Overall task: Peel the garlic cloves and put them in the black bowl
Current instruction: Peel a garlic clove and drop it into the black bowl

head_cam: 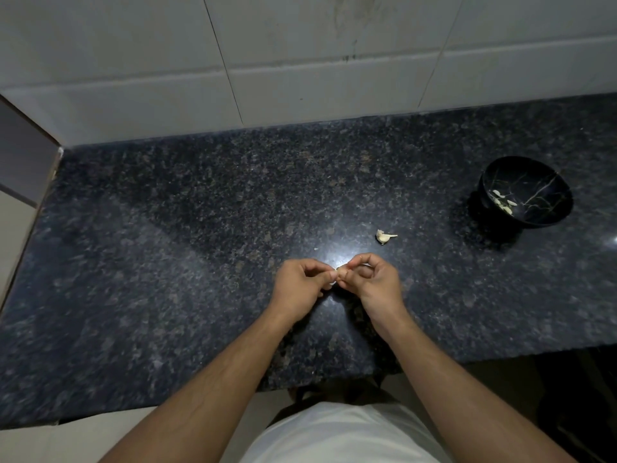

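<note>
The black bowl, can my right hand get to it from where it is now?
Probably yes. The black bowl stands on the counter off to the right of the right hand, with only bare countertop between. That hand pinches a garlic clove together with the left hand.

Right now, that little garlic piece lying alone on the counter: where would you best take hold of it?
Probably pinch the garlic piece across its plump rounded body, coming from above, since it lies flat on the counter. Its thin tail, pointing toward the black bowl, looks too frail.
</note>
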